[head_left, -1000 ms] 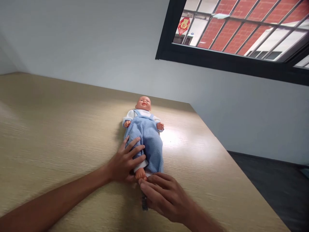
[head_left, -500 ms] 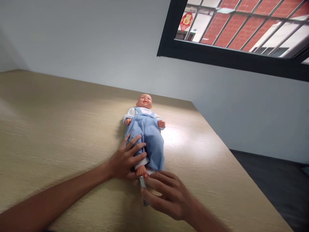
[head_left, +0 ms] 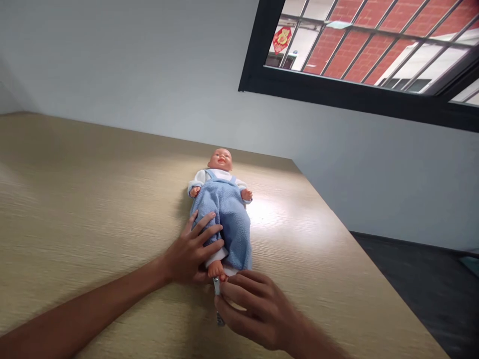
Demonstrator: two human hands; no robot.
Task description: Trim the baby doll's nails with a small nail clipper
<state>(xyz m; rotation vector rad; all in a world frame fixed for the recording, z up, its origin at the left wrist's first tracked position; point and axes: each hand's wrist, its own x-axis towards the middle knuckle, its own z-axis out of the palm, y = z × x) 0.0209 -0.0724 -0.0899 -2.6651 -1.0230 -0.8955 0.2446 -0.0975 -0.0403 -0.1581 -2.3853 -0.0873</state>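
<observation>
**A baby doll (head_left: 220,199) on its back, a nail clipper (head_left: 216,286) at its toes**

We look down on the doll lying face up along a wood-grain tabletop (head_left: 93,199), its head just short of the far edge and its feet pointing toward us. It wears blue fleece overalls (head_left: 234,224) over a white long-sleeved top (head_left: 202,175). Our left hand (head_left: 190,254) grips the doll's leg, fingers spread across the fleece and thumb low near the bare foot (head_left: 216,269). Our right hand (head_left: 258,309), slightly blurred, pinches the slim metal clipper upright against the tabletop, its upper end right by the toes. The two hands sit just apart with the foot between them, though we cannot tell whether they touch beneath it.

We have wide open tabletop to the left of the doll and a good stretch to the right, up to the long side edge. Past that edge lies a dark floor (head_left: 404,284). Above, a black window frame (head_left: 337,94) looks out on a red brick building (head_left: 348,50). A red diamond ornament (head_left: 282,40) hangs out there, its gold design too small for us to read.
</observation>
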